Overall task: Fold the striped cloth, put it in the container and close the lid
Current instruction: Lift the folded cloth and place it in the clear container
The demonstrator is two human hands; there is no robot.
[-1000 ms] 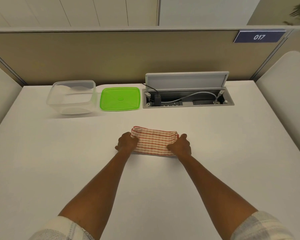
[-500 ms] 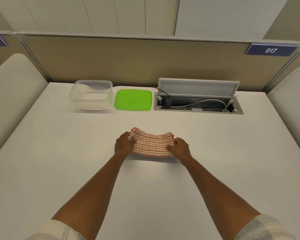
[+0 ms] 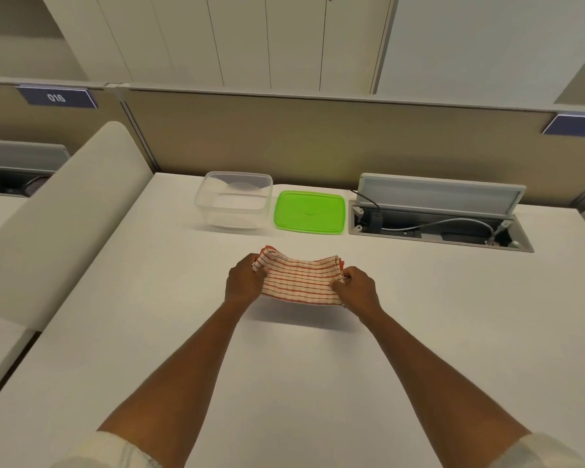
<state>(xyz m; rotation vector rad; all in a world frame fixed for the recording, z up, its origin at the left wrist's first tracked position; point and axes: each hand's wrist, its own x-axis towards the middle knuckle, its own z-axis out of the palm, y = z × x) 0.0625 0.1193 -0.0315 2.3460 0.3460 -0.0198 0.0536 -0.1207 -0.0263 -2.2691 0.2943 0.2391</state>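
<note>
The folded red-and-white striped cloth [image 3: 301, 280] hangs a little above the white table, sagging in the middle, with its shadow beneath. My left hand [image 3: 244, 282] grips its left end and my right hand [image 3: 357, 288] pinches its right end. Farther back stands the clear plastic container [image 3: 233, 204], open and with nothing inside. The green lid [image 3: 309, 212] lies flat on the table just right of it, apart from the container.
An open cable tray [image 3: 436, 228] with a raised flap and cords sits in the table at the back right. A beige partition wall [image 3: 318, 140] runs behind. A rounded white divider [image 3: 65, 211] borders the table on the left.
Both hands have lifted the folded cloth off the table and drawn slightly together. My head has turned left and up, so the scene shifts right.
</note>
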